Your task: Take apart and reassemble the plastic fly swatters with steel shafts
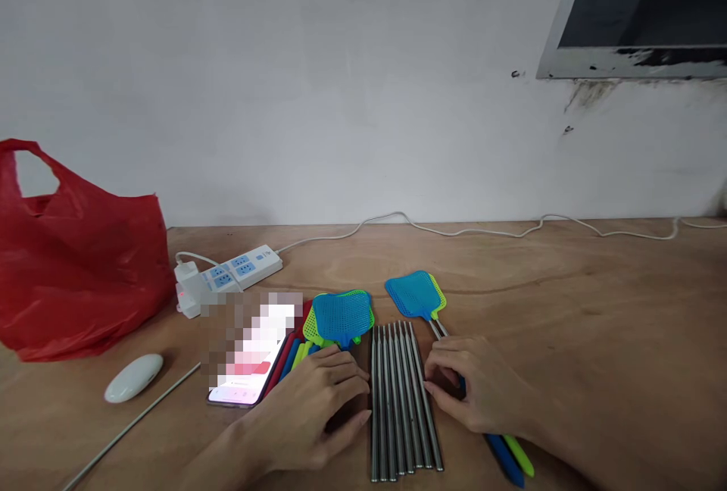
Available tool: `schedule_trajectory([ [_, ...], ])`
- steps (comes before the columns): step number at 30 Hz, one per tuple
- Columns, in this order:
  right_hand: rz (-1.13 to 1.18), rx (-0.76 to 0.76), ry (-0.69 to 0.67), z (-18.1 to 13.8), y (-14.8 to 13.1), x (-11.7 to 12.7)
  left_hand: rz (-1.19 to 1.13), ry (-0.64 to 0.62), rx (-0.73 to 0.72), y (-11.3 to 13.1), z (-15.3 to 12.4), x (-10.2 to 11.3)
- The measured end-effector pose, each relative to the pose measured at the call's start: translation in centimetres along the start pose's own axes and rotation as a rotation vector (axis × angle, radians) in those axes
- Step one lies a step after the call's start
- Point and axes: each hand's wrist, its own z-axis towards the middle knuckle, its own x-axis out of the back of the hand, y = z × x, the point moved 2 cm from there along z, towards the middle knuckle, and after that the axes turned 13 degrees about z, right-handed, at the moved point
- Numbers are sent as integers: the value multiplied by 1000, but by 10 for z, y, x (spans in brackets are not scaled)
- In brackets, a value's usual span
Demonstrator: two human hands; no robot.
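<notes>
Several bare metal rods (403, 400) lie side by side on the wooden table (596, 309). My left hand (318, 408) rests curled against their left side, fingertips touching the rods. On the right side my right hand (482, 392) presses its bent fingers against the row. A pile of blue and green swatter heads (341, 317) with coloured handles lies just beyond my left hand. Beyond my right hand, assembled swatters (417, 294) lie with their blue and green handles (511, 457) passing under it.
A phone (250, 370) with a lit screen lies left of my left hand. Farther left are a white oval object (134, 377), a loose thin rod (130, 426), a red plastic bag (73, 264) and a white power strip (232, 267) with its cable along the wall.
</notes>
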Motion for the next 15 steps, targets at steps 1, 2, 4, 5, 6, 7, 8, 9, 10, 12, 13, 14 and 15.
schedule_trajectory([
  [1,0,-3,7,0,0,0,-2,1,0,0,0,0],
  [2,-1,-2,14,0,1,0,-4,1,-1,0,0,0],
  [4,-10,-8,40,1,2,-1,-7,6,2,0,0,0],
  [5,-22,-25,65,1,5,0,-7,9,4,0,1,0],
  [6,-42,-56,101,2,8,0,-7,12,5,0,1,1],
  [7,-72,-101,147,2,12,1,-8,16,5,0,1,1],
  [8,-109,-154,194,2,17,2,-10,18,4,0,1,1],
  [9,-151,-208,239,1,23,3,-12,19,4,0,1,1],
  [10,-193,-258,275,0,29,5,-13,19,3,0,1,1],
  [12,-250,-326,305,-2,40,6,-15,19,5,-1,1,1],
  [13,-261,-344,304,-3,45,6,-13,21,6,-1,1,1],
  [14,-264,-355,298,-3,49,6,-11,21,7,-1,1,1],
  [15,-264,-361,291,-4,52,5,-11,19,8,-2,1,1],
])
